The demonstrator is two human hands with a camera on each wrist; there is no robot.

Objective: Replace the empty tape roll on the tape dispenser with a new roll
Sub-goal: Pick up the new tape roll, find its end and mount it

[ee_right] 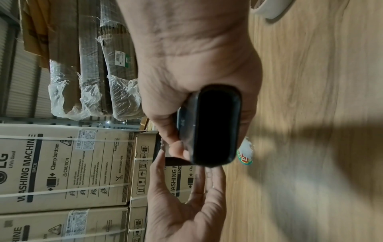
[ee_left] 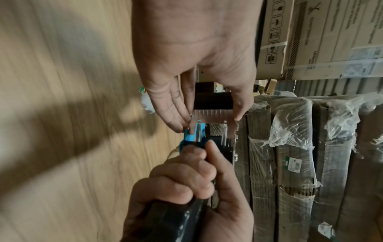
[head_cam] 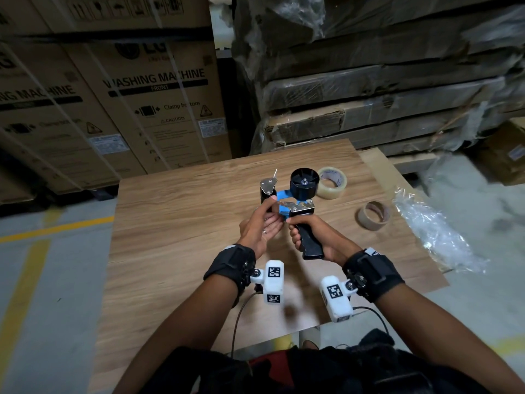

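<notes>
My right hand point(head_cam: 298, 231) grips the black handle point(head_cam: 311, 243) of the tape dispenser point(head_cam: 298, 207), holding it above the wooden table point(head_cam: 184, 251). Its black hub point(head_cam: 304, 183) carries no roll. My left hand point(head_cam: 277, 210) holds the dispenser's front end, thumb on one side and straight fingers on the other. The left wrist view shows that hand point(ee_left: 210, 122) spanning the toothed metal blade point(ee_left: 215, 114) and blue frame point(ee_left: 190, 137). A new clear tape roll point(head_cam: 332, 182) lies just beyond the hub. The empty brown core point(head_cam: 373, 215) lies to the right.
Crumpled clear plastic point(head_cam: 434, 231) lies on the table's right side. Strapped washing machine boxes point(head_cam: 159, 109) stand behind on the left, and wrapped flat cartons point(head_cam: 369, 95) are stacked behind on the right. Grey floor with yellow lines point(head_cam: 42, 231) lies left of the table.
</notes>
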